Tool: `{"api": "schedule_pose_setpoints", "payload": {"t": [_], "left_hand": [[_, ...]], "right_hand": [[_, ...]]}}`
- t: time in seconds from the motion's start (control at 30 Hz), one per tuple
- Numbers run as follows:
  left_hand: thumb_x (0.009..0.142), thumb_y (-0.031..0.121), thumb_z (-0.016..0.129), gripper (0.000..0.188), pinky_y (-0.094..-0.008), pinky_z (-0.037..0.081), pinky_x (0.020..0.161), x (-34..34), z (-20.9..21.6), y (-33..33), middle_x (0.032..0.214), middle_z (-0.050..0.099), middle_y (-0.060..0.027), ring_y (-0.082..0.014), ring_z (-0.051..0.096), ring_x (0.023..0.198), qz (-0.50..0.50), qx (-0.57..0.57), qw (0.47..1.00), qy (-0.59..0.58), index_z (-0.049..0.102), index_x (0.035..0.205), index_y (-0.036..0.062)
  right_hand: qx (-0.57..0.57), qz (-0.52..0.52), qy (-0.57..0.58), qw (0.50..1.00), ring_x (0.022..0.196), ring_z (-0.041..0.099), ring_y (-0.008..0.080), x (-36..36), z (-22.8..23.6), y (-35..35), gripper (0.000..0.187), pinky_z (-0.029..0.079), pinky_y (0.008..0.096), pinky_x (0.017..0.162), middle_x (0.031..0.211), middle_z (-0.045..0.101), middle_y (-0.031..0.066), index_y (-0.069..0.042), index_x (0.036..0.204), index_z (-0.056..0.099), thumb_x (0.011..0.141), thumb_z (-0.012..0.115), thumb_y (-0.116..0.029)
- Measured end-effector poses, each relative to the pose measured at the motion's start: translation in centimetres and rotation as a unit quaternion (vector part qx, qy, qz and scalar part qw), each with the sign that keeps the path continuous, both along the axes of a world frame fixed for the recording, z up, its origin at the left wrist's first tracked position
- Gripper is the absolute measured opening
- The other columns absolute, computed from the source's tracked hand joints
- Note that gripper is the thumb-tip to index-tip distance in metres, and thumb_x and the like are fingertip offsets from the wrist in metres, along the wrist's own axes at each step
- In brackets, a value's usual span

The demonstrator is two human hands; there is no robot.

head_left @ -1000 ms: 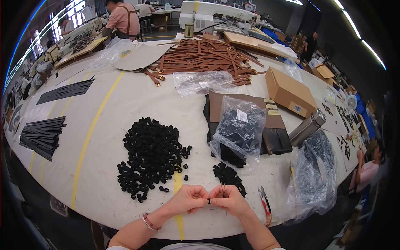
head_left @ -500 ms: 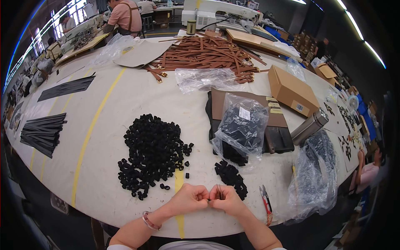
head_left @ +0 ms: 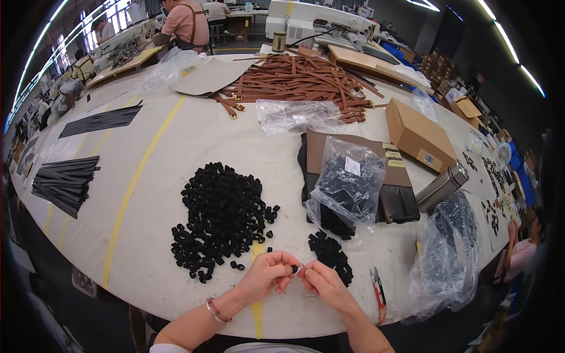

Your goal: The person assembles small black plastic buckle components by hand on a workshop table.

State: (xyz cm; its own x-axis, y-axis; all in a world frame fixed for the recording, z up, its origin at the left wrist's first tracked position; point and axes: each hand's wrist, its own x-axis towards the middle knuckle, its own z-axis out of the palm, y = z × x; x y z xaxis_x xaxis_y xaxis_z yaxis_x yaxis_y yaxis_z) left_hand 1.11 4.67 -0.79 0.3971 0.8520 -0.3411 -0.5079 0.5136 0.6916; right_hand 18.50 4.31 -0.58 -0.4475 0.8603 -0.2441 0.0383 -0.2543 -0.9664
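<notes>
My left hand (head_left: 269,273) pinches a small black loop (head_left: 294,269) between thumb and forefinger. Right beside it, my right hand (head_left: 322,281) is closed in a pinch, its fingertips almost touching the loop. A thin, pale tip shows there, too fine to name. Beyond my left hand spreads a large heap of similar black loops (head_left: 220,206). A smaller pile of black pieces (head_left: 329,254) lies just past my right hand. Thread snips (head_left: 378,288) with red handles rest to the right of that hand.
A clear plastic bag of black pieces (head_left: 347,176) lies on dark leather sheets (head_left: 400,194). Around it are a cardboard box (head_left: 421,134), a steel flask (head_left: 442,187) and crumpled plastic (head_left: 447,259). Brown buckled straps (head_left: 300,79) pile up at the back; black strips (head_left: 66,183) lie left.
My hands have drawn slightly apart and turned, bringing the black loop in my left fingers into sight. The whole scene has shifted a little to the right in view.
</notes>
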Motion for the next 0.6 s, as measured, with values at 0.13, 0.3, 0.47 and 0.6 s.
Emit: {"api": "schedule_pose_setpoints", "payload": {"t": [0.13,0.3,0.47,0.6], "left_hand": [[0.074,-0.002,0.046,0.01,-0.0188,0.027,0.032,-0.44,-0.38,0.19,0.06,0.052,-0.0067,-0.0074,0.038,0.035,-0.03,-0.038,0.998,-0.037,0.049,0.081,0.0026],[0.075,-0.001,0.046,0.007,-0.0164,0.024,0.03,-0.34,-0.67,0.01,0.055,0.05,-0.0027,-0.0043,0.035,0.033,-0.022,-0.021,0.999,-0.039,0.049,0.078,0.0045],[0.071,-0.003,0.046,0.009,-0.0177,0.025,0.03,-0.36,-0.83,-0.08,0.053,0.05,-0.0053,-0.0057,0.034,0.031,-0.008,-0.012,1.0,-0.021,0.051,0.075,0.0029],[0.072,-0.003,0.045,0.009,-0.0161,0.023,0.03,-0.36,-0.82,-0.2,0.052,0.049,-0.0029,-0.0033,0.034,0.032,-0.01,0.001,1.0,-0.008,0.052,0.074,0.0025]], "right_hand": [[-0.01,0.038,-0.044,0.998,0.049,0.037,0.0032,-0.03,0.45,0.16,0.018,0.03,0.0174,0.044,0.058,0.046,-0.0022,-0.002,0.087,0.05,0.087,0.043,-0.018],[-0.048,0.034,-0.037,0.998,0.046,0.038,0.0024,-0.05,0.39,0.15,0.015,0.029,0.0163,0.04,0.059,0.049,-0.0014,-0.003,0.086,0.05,0.086,0.046,-0.017],[-0.048,0.061,-0.046,0.996,0.048,0.04,0.0028,-0.06,0.22,0.14,0.015,0.031,0.0165,0.042,0.06,0.051,-0.0004,-0.002,0.083,0.051,0.084,0.049,-0.017],[-0.044,0.053,-0.02,0.997,0.05,0.043,0.0033,-0.3,0.44,-0.02,0.013,0.032,0.0169,0.045,0.06,0.051,-0.0006,-0.002,0.083,0.051,0.083,0.05,-0.015]]}}
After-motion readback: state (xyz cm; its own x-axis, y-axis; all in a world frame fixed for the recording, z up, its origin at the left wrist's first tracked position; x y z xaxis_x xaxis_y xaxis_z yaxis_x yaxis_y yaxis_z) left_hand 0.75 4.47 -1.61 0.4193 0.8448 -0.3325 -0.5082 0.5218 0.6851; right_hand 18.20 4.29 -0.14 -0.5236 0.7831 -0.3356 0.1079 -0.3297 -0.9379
